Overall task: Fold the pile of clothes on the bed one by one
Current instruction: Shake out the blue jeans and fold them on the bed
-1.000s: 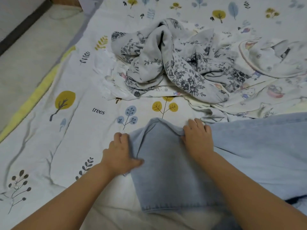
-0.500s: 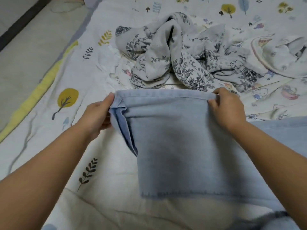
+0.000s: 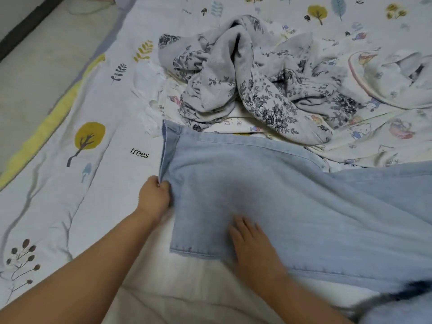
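Note:
A pair of light blue jeans (image 3: 268,183) lies spread on the bed, one leg end toward me, the rest running off to the right. My left hand (image 3: 155,197) pinches the left edge of the leg, where the hem is turned up. My right hand (image 3: 251,244) lies flat with straight fingers on the denim near its lower hem. Behind the jeans sits a crumpled pile: a grey floral garment (image 3: 233,78) on top of pale cartoon-print clothes (image 3: 374,141).
The bed sheet (image 3: 81,183) is white with tree and leaf prints and the word "trees". Its yellow-trimmed edge (image 3: 53,118) runs diagonally at the left, with pale floor (image 3: 30,66) beyond. A dark blurred cloth (image 3: 397,298) shows at the bottom right corner.
Both hands had lifted the jeans' leg end by its corners; now the denim lies flat, my left hand has slid down the left edge and my right hand has let go and presses flat.

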Action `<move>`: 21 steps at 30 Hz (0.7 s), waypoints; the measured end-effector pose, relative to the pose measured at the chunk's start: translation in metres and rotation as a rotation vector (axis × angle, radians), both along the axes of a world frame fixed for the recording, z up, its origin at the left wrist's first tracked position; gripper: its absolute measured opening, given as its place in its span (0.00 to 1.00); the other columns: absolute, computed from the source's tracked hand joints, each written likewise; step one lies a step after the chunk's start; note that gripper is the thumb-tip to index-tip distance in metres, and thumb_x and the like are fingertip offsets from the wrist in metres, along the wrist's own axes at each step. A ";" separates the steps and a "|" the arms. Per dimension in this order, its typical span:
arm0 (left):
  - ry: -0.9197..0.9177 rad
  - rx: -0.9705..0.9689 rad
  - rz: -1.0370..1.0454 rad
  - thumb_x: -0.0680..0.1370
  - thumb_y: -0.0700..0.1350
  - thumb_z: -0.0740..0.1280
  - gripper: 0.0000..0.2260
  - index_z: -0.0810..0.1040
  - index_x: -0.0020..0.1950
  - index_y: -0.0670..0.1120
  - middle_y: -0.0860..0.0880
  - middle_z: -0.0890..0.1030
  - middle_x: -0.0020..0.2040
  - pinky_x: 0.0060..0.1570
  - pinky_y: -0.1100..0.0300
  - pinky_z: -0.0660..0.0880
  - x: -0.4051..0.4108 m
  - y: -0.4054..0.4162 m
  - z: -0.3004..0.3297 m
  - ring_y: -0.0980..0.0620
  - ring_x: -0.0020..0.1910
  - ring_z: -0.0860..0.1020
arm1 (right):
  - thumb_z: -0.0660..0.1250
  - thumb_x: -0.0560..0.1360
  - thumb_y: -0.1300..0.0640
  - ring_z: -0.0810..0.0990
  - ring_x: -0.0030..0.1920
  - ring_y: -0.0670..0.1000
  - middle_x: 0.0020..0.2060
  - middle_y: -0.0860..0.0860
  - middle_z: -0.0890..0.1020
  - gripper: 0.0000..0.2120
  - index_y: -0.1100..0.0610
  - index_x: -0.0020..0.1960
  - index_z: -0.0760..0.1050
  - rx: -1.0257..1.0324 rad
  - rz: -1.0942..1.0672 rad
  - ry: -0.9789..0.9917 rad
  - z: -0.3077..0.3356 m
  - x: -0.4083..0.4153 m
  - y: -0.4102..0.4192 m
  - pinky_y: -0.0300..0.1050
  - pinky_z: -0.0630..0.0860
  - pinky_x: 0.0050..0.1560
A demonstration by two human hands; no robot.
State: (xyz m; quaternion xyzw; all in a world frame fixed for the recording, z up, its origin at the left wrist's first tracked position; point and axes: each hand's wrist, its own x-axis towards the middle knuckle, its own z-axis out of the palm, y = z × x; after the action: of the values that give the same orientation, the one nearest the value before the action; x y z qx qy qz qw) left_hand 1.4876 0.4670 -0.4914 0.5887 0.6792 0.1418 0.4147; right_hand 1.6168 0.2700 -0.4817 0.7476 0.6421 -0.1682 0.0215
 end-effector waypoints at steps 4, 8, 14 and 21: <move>0.146 0.319 -0.048 0.78 0.41 0.61 0.10 0.72 0.38 0.39 0.41 0.74 0.34 0.37 0.54 0.63 -0.024 0.019 0.035 0.43 0.38 0.72 | 0.72 0.55 0.64 0.77 0.23 0.52 0.24 0.52 0.78 0.07 0.58 0.33 0.79 0.319 -0.283 0.163 0.009 -0.005 0.001 0.36 0.68 0.19; 0.372 0.399 -0.171 0.78 0.46 0.64 0.11 0.77 0.42 0.40 0.37 0.79 0.40 0.40 0.53 0.65 -0.062 0.039 0.053 0.37 0.45 0.76 | 0.62 0.59 0.59 0.78 0.27 0.50 0.27 0.49 0.78 0.07 0.58 0.33 0.79 0.328 -0.173 0.166 0.013 -0.035 0.001 0.36 0.71 0.26; 0.208 -0.316 -0.146 0.76 0.48 0.68 0.12 0.74 0.42 0.39 0.41 0.77 0.41 0.42 0.53 0.72 -0.093 0.009 0.018 0.39 0.46 0.77 | 0.66 0.70 0.42 0.73 0.64 0.54 0.61 0.56 0.77 0.24 0.56 0.60 0.76 -0.229 0.050 0.196 0.002 -0.050 -0.006 0.43 0.69 0.65; 0.563 0.041 -0.253 0.78 0.45 0.65 0.11 0.73 0.38 0.41 0.38 0.78 0.38 0.39 0.55 0.62 -0.111 -0.001 0.010 0.41 0.41 0.75 | 0.79 0.60 0.58 0.83 0.42 0.55 0.43 0.56 0.84 0.17 0.62 0.47 0.81 0.161 -0.222 0.254 0.014 -0.011 0.006 0.41 0.79 0.40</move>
State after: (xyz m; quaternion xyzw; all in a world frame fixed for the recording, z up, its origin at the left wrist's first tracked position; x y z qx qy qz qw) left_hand 1.3763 0.4656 -0.4810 0.6931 0.6856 -0.0661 0.2126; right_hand 1.6056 0.2764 -0.4672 0.7859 0.5647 -0.2107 -0.1381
